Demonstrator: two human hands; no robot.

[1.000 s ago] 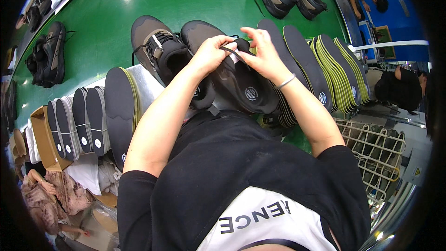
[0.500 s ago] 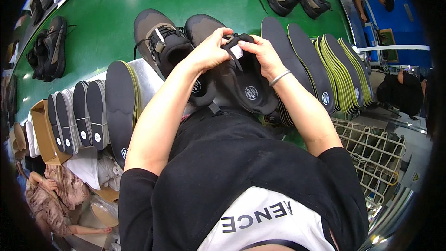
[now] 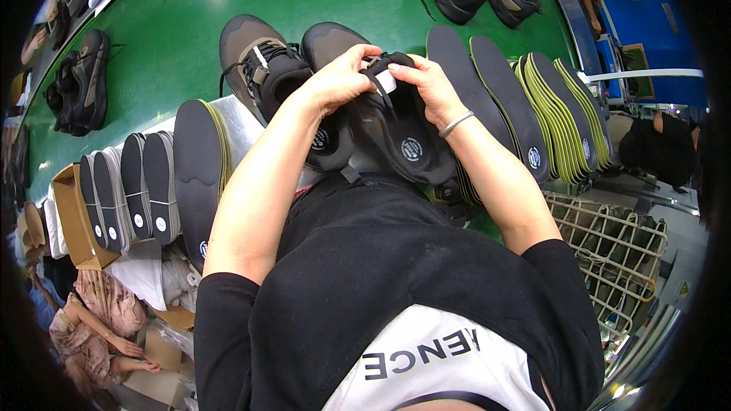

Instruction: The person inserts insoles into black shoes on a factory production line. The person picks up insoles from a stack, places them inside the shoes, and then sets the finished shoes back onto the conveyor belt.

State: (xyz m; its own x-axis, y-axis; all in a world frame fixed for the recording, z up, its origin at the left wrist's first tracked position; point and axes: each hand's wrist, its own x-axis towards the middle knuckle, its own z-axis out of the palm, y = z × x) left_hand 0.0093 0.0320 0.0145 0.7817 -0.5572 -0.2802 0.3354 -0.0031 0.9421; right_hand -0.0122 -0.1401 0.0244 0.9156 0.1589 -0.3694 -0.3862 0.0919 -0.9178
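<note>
A dark brown and black sneaker lies before me with its heel toward my body. Its tongue, with a white label on the inner face, is pulled up between my hands. My left hand pinches the tongue and lace area from the left. On the other side, my right hand, with a bracelet at the wrist, grips the tongue's edge between thumb and fingers. Inside the shoe an insole with a round print shows at the heel. The matching sneaker sits just left, touching nothing in my hands.
Black insoles with green edges stand stacked at right and left. Banded grey insole bundles lie further left by a cardboard box. More sneakers rest on the green table. A wire basket is lower right. Co-workers sit nearby.
My hands keep nearly the same hold on the tongue, and the shoe barely shifts. At lower left, a co-worker's arms have moved closer together over a piece of cardboard.
</note>
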